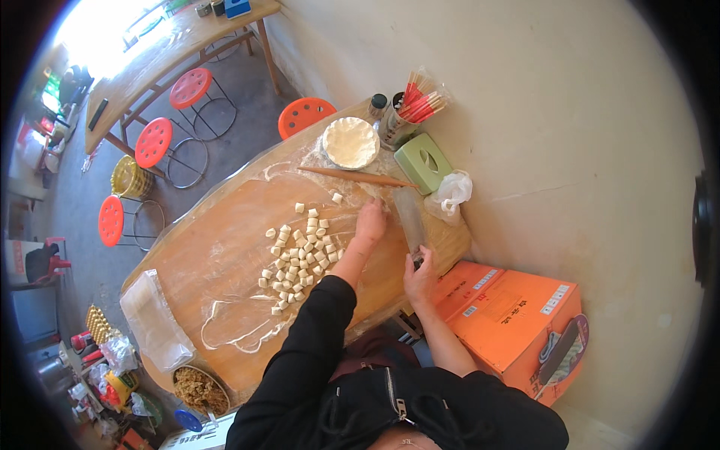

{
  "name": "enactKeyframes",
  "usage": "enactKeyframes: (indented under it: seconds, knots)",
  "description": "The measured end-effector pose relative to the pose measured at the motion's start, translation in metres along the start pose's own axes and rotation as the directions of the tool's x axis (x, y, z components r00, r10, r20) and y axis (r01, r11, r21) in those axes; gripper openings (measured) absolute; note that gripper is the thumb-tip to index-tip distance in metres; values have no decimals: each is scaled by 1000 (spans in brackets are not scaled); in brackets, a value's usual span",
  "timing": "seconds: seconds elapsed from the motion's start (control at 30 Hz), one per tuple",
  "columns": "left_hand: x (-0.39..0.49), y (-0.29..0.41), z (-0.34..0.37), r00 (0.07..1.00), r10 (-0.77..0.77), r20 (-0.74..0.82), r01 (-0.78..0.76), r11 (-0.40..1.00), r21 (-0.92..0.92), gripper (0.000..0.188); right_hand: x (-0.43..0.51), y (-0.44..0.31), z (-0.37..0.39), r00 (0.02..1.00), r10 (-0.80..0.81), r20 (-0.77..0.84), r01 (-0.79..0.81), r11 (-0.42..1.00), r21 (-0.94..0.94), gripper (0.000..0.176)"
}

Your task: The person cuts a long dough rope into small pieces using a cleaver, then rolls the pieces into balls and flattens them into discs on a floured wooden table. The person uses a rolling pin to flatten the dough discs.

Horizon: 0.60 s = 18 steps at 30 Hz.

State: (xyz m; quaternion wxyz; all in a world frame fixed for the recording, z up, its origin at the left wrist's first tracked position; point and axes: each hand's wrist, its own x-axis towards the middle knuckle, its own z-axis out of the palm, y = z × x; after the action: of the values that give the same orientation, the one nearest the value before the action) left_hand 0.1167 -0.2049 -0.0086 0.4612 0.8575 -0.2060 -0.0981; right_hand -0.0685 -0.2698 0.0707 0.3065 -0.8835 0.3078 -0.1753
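My right hand [420, 277] grips the handle of a cleaver [410, 218], whose broad blade points away from me at the right side of the wooden table [236, 225]. Just left of the blade, my left hand [372, 220] reaches down to the floured surface with its fingers bent. Whether anything is under those fingers is hidden. Many small cut dough pieces [294, 261] lie dusted with flour left of my left forearm. Beyond my left hand rests a tapered wooden rolling pin [357, 176], and behind it stands a bowl of flour [351, 143].
A green tissue box [423, 163], a plastic bag [453, 191] and a chopstick holder [396, 126] stand by the wall. A bowl of filling [198, 389] and a plastic sheet [153, 318] lie near left. An orange carton [512, 315] stands right; red stools [153, 142] stand beyond the table.
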Motion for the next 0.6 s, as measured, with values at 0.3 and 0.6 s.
enactKeyframes:
  seconds: [0.3,0.6]
  knots:
    - [-160,-50,-158,861,-58,-505,79,997,21,23,-3,31,37,982,-167,83,177,974,-139,42]
    - [-317,-78,-141,784,-308,-539,541,764,351,91,83,-72,152,812,-497,307,440,866,238,51]
